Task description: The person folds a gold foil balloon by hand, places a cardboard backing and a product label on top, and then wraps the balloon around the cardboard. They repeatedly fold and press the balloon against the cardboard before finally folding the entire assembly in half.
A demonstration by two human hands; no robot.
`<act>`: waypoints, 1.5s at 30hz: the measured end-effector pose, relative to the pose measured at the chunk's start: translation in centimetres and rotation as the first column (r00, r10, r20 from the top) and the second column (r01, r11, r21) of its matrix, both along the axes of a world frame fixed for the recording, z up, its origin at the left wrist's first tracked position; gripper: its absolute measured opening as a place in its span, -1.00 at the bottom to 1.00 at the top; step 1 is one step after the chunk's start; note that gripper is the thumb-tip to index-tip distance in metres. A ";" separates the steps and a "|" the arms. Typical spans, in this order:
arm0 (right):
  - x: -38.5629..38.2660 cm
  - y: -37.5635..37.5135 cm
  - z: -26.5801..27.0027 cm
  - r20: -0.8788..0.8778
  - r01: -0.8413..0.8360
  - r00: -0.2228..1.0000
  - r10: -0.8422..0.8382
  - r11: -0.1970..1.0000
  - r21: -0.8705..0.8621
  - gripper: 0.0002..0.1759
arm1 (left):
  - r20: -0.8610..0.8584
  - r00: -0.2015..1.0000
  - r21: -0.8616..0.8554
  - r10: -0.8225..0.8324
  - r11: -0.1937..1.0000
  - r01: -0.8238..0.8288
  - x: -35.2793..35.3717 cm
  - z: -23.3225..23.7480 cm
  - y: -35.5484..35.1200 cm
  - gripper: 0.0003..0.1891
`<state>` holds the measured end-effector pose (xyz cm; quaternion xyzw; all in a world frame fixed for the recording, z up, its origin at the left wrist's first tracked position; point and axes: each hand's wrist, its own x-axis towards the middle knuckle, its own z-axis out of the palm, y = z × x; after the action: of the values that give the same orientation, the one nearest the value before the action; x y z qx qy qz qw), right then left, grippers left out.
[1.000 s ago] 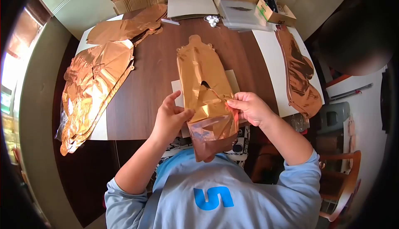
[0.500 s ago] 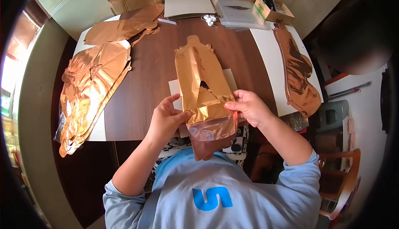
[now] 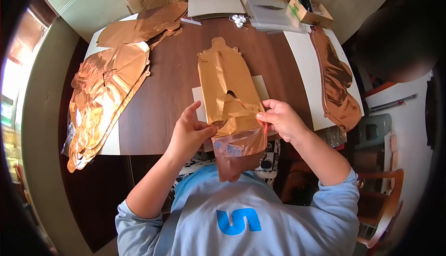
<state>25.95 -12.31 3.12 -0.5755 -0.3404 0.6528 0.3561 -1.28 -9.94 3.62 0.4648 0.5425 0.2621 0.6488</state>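
A flat, gold foil balloon (image 3: 225, 77) lies lengthwise before me, its narrow tabbed end pointing away. Its near end is folded, with a shiny pinkish-brown part hanging over the table edge toward my shirt. My left hand (image 3: 188, 128) pinches the left side near the fold between thumb and fingers, the index finger raised. On the opposite side, my right hand (image 3: 282, 120) grips the edge with thumb on top. A small dark gap shows in the foil's middle. Under the balloon, part of a white sheet (image 3: 261, 87) sticks out.
Several more foil balloons (image 3: 109, 79) are piled at the left, with others (image 3: 139, 29) behind. A copper-coloured foil pile (image 3: 337, 82) lies on the right. At the back are white string bundles (image 3: 238, 20), a white board (image 3: 215, 4), a clear plastic stack (image 3: 272, 14) and an open carton (image 3: 310, 12).
The view has shifted slightly. The foil near my hands lies a little flatter and the dark gap has changed shape. Both hands keep their hold on the sides.
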 end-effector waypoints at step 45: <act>0.8 -0.3 0.8 0.370 -0.078 0.928 0.048 0.995 0.065 -0.80 | -0.122 0.992 0.317 0.036 0.948 0.004 1.1 0.1 -2.2 -0.18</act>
<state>26.73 -12.58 3.94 -0.6619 -0.4447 0.5306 0.2873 -0.23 -12.16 3.75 0.5742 0.5369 0.3211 0.5281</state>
